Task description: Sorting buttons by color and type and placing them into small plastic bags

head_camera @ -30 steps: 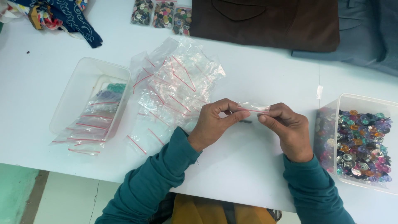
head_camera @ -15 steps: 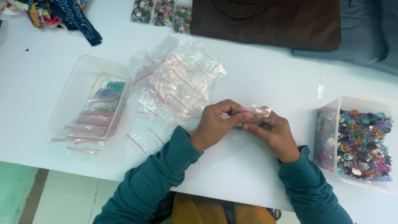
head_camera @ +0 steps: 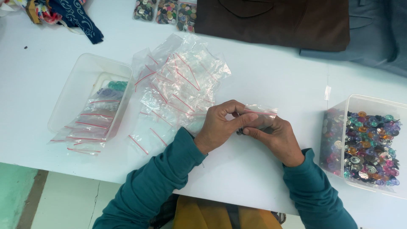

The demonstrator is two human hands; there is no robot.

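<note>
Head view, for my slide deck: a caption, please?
Both hands pinch a small zip bag beside a tub of buttons.

You work at a white table (head_camera: pixel 271 80) under soft, even light with faint shadows. Below its near edge you see pale floor tiles (head_camera: pixel 63 199) beside a green strip (head_camera: pixel 12 191). At the far edge lie brown fabric (head_camera: pixel 275 21), grey-blue cloth (head_camera: pixel 377 29), and patterned navy cloth (head_camera: pixel 76 15).

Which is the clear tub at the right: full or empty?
Nearly full. The clear tub at the right holds a deep heap of coloured buttons that reaches close to its rim, and it has no lid.
</note>
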